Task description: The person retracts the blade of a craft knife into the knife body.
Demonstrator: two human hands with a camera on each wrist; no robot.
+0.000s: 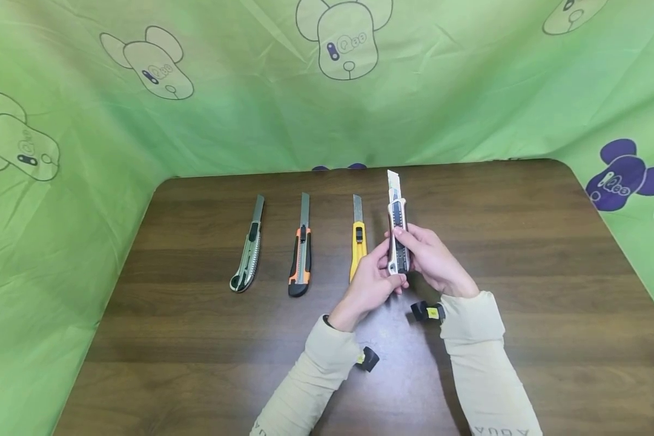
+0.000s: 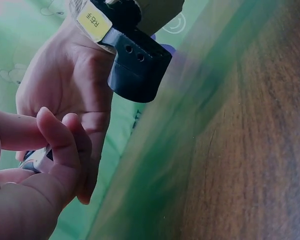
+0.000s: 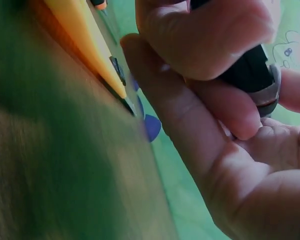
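Note:
Between both hands, a white-and-black utility knife (image 1: 398,237) stands with its blade (image 1: 394,181) extended toward the far side. My left hand (image 1: 372,280) grips the handle's lower end, thumb across its base. From the right side, my right hand (image 1: 433,257) holds the handle with the thumb lying on its black face. In the left wrist view, fingers cover most of the knife (image 2: 40,160); in the right wrist view, the dark handle end (image 3: 252,75) shows among the fingers. Just left of my left hand lies a yellow utility knife (image 1: 358,242), its lower end partly hidden.
Farther left on the wooden table (image 1: 185,339) lie an orange-and-black utility knife (image 1: 300,260) and a green utility knife (image 1: 247,257), both with blades out and pointing away. A green patterned cloth (image 1: 240,109) hangs behind and at the sides. Black wrist cameras jut out below both cuffs.

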